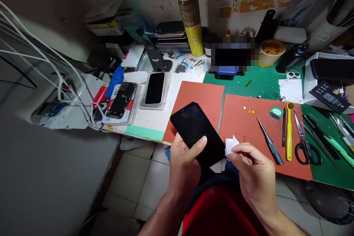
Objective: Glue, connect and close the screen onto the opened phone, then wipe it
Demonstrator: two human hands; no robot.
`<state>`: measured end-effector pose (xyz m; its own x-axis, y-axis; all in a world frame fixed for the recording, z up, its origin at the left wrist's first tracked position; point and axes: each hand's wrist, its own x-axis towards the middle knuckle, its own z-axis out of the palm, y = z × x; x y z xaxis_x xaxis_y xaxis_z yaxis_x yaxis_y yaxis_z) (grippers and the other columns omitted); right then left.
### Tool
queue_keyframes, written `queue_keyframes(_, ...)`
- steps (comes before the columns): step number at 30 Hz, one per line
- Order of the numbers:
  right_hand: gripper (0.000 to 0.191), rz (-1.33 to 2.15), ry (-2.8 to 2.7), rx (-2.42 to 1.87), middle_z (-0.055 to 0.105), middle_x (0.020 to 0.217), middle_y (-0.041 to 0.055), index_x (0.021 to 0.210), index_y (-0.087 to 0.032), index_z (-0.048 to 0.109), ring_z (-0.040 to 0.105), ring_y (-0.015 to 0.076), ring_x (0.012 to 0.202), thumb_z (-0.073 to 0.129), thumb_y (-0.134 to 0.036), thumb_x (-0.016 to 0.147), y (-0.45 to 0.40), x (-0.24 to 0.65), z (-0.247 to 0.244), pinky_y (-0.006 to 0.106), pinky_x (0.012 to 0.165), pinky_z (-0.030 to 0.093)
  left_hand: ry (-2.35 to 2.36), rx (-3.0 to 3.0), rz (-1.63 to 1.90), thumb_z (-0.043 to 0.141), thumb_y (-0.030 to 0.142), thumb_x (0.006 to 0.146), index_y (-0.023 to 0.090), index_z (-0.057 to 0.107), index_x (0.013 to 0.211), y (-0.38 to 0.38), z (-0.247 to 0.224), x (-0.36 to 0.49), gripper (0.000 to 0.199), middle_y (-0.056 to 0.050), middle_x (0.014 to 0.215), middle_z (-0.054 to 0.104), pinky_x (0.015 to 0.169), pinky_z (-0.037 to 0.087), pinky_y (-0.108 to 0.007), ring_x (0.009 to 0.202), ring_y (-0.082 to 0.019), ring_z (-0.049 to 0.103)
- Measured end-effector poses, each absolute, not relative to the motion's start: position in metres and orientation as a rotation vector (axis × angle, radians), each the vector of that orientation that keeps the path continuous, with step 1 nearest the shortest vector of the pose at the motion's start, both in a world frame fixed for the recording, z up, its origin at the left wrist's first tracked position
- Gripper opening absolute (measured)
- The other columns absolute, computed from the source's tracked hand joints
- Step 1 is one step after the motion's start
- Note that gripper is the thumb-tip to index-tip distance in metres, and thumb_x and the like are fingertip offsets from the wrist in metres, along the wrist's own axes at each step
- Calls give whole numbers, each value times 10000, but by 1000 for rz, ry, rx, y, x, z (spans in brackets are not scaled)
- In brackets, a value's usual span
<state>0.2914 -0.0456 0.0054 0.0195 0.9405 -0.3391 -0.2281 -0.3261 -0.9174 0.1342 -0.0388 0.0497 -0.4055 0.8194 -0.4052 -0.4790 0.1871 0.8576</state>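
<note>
My left hand (pixel 185 158) is closed around a black smartphone (pixel 197 129), thumb lying on its dark glass face. The phone is tilted, above the front edge of the orange-brown mats. Between the thumb and fingers of my right hand (pixel 256 166) is a small folded white wipe (pixel 231 145). It is at the phone's lower right edge; whether it presses on the edge I cannot tell. To the right of that hand, a grey pen-like tool (pixel 269 141), a yellow-handled brush (pixel 289 132) and black-handled scissors (pixel 303 143) lie on the mat (pixel 238 118).
Two opened or screen-up phones lie at left: one with bare internals (pixel 121 101), one on a clear case (pixel 155 88). A yellow spray can (pixel 192 18) stands at the back. White cables (pixel 52 51) hang at left. At right sits a white box (pixel 309 73) of parts.
</note>
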Motion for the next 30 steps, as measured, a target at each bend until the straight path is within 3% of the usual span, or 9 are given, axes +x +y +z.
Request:
queue_keyframes(3,191,1640,-679,-1255,722,827,19,856,-245,797,631,149,728,948,-346,795,-46,293,1,265,648,500,1331,359,1555,853,261,882,209,722,1193,-30,55,136,341,-45,1014,810,871,653,-326,936,-217,801)
queue_keyframes(6,292,1757,-586,-1175,724,787,16,832,-247,763,649,162,715,981,-417,738,-38,297,4,286,667,526,1285,294,1645,884,253,836,239,722,1255,-22,58,135,449,-54,1107,815,998,646,-419,1073,-263,799)
queue_keyframes(10,347,1842,-559,-1092,760,881,45,854,-247,766,725,223,870,983,-476,710,-23,308,10,400,892,594,1320,237,1674,949,253,738,254,720,1314,-18,54,132,620,-61,1162,817,1061,627,-484,1047,-265,806)
queue_keyframes(13,306,1827,-561,-1080,755,901,31,872,-259,773,729,224,955,978,-433,725,-16,316,11,403,983,577,1347,217,1673,968,260,717,266,723,1320,-22,50,129,651,-64,1225,808,1087,616,-492,1074,-264,800)
queue_keyframes(21,181,1847,-619,-1099,765,898,37,947,-240,758,722,188,843,875,-320,835,5,331,23,318,797,600,1363,247,1723,975,275,751,278,717,1382,-35,49,122,681,-80,1319,800,1174,565,-514,1218,-304,773)
queue_keyframes(26,248,1878,-695,-1142,807,1117,101,1036,-218,756,759,224,906,796,-406,879,15,335,35,372,826,639,1331,230,1726,981,260,745,273,727,1374,-40,46,119,678,-82,1348,793,1184,559,-511,1247,-310,763)
queue_keyframes(30,405,1746,-956,-1242,822,1182,68,1212,-283,723,798,242,1010,878,-336,842,9,338,31,393,915,641,1316,201,1732,984,251,740,275,737,1360,-44,46,117,668,-83,1377,780,1194,551,-513,1291,-319,741)
